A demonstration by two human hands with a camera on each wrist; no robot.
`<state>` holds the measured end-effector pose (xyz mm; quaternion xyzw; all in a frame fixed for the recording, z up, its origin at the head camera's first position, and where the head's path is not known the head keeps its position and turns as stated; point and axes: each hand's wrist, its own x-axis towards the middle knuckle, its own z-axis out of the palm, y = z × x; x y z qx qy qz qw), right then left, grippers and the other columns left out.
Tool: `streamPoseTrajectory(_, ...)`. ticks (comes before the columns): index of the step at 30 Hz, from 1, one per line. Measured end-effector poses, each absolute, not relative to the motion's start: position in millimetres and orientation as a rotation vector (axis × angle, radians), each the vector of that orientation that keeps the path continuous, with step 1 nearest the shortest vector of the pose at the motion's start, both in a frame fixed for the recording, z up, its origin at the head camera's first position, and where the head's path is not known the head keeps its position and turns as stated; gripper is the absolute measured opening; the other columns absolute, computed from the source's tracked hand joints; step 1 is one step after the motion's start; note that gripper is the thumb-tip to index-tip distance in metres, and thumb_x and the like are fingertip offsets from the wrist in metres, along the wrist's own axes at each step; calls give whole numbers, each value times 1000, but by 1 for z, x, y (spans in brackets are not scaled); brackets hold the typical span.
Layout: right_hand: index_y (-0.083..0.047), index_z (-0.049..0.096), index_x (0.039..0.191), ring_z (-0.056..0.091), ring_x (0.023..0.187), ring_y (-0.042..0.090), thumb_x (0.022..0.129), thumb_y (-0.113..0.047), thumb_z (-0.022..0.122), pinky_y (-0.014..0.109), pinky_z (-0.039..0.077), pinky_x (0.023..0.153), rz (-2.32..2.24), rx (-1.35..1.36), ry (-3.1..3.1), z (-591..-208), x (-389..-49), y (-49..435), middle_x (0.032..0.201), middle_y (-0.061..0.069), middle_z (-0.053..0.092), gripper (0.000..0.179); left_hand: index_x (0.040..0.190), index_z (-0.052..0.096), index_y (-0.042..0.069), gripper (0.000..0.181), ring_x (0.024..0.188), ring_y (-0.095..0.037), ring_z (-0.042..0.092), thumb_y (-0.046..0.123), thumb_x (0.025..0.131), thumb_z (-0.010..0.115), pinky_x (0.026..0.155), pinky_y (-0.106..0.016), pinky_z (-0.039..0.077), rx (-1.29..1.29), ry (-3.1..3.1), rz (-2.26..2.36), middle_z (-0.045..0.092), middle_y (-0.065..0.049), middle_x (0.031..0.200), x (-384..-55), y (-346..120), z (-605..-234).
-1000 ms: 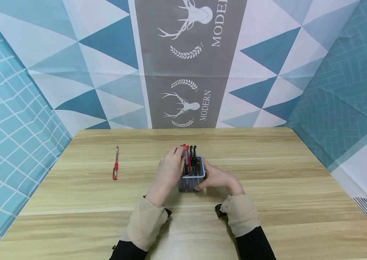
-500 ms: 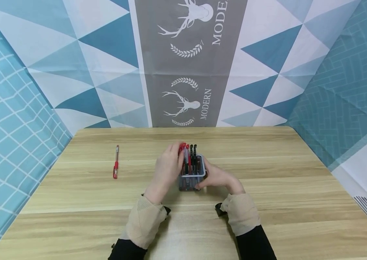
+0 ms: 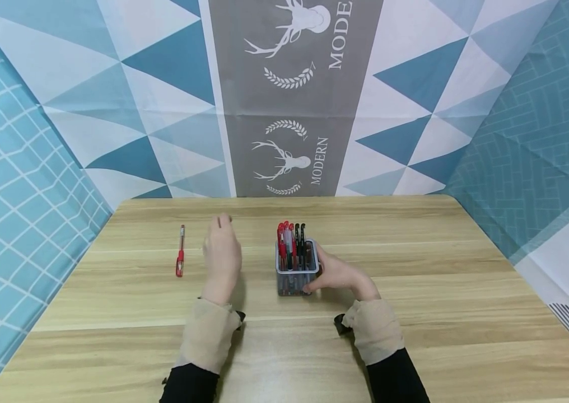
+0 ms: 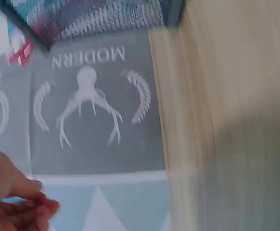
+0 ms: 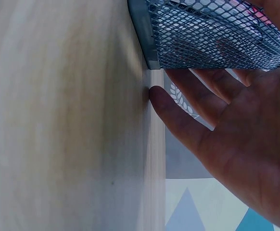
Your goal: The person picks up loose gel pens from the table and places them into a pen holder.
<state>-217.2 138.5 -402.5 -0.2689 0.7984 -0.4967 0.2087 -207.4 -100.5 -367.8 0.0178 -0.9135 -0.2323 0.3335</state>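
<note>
A dark mesh pen holder (image 3: pixel 288 284) with a pale rim stands upright on the table, with several red-capped and black-capped pens (image 3: pixel 292 240) in it. My right hand (image 3: pixel 341 274) holds the holder from its right side, thumb at the near corner; in the right wrist view its fingers reach along the mesh wall (image 5: pixel 202 41). To the left of the holder, my left hand (image 3: pixel 222 254) hovers apart from it. The left wrist view shows its fingers (image 4: pixel 22 195) loosely curled with nothing between them. A single red pen (image 3: pixel 180 252) lies farther left, pointing away from me.
The wooden table (image 3: pixel 415 252) runs back to a patterned cloth (image 3: pixel 284 112) hung behind it. Blue cloths (image 3: pixel 12 168) flank both sides.
My left hand has let go of a red pen, which now stands in the pen holder, and has moved left, away from it. My right hand has stayed on the holder.
</note>
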Motion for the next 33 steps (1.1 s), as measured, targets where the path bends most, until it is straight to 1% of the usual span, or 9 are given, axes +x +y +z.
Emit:
streamPoseTrajectory(2, -16, 11, 142, 48, 113, 29, 60, -2, 78, 47, 28, 105, -1379, -742, 2226, -403, -218, 139, 126, 15, 49, 107, 104, 51, -11, 25, 85, -39, 56, -14, 80, 48, 74, -43, 50, 141, -2445, -577, 54, -27, 99, -209, -112, -372)
streamPoseTrajectory(4, -16, 11, 142, 48, 114, 29, 60, -3, 78, 47, 28, 105, -1373, -737, 2230, -404, -218, 139, 126, 15, 49, 107, 103, 49, -12, 24, 87, -41, 54, -11, 80, 49, 76, -46, 48, 238, -2519, -523, 52, -28, 99, -209, -122, -375)
streamPoseTrajectory(9, -17, 10, 142, 46, 116, 30, 61, -4, 78, 48, 26, 106, -1363, -735, 2240, -405, -219, 139, 128, 15, 48, 107, 99, 48, -12, 21, 89, -43, 51, -3, 80, 51, 73, -49, 44, 468, -2748, -404, 48, -30, 101, -206, -142, -380)
streamPoseTrajectory(12, -16, 10, 143, 44, 118, 30, 61, -5, 79, 48, 26, 106, -1356, -734, 2250, -405, -218, 139, 130, 15, 46, 108, 103, 47, -14, 24, 91, -43, 49, -1, 83, 48, 74, -49, 44, 558, -2874, -409, 45, -33, 103, -205, -150, -384)
streamPoseTrajectory(14, -16, 9, 143, 44, 118, 30, 61, -6, 79, 47, 26, 106, -1352, -733, 2253, -405, -218, 139, 130, 15, 46, 108, 106, 46, -16, 27, 91, -44, 48, 0, 85, 46, 73, -49, 45, 594, -2936, -414, 44, -34, 102, -205, -155, -386)
streamPoseTrajectory(19, -16, 10, 142, 45, 117, 30, 61, -5, 78, 47, 26, 106, -1362, -748, 2247, -404, -218, 139, 129, 15, 46, 107, 109, 44, -18, 29, 91, -46, 48, 2, 88, 40, 71, -49, 46, 668, -3016, -471, 43, -36, 100, -206, -162, -389)
streamPoseTrajectory(22, -16, 10, 142, 47, 115, 29, 61, -4, 78, 47, 28, 105, -1363, -748, 2247, -403, -218, 139, 128, 15, 47, 107, 115, 40, -20, 34, 94, -48, 48, 3, 89, 36, 75, -50, 45, 717, -3035, -502, 42, -37, 101, -207, -165, -391)
streamPoseTrajectory(25, -17, 10, 143, 48, 114, 29, 60, -5, 79, 47, 29, 104, -1359, -742, 2245, -402, -218, 139, 128, 15, 48, 108, 119, 37, -20, 38, 96, -48, 49, 4, 90, 36, 77, -51, 45, 759, -3047, -516, 43, -37, 102, -207, -167, -392)
streamPoseTrajectory(33, -17, 8, 144, 46, 116, 30, 60, -4, 78, 48, 28, 105, -1370, -738, 2231, -402, -217, 139, 129, 15, 47, 110, 108, 43, -23, 33, 92, -46, 50, 3, 88, 39, 77, -49, 46, 766, -3073, -537, 46, -36, 97, -205, -171, -391)
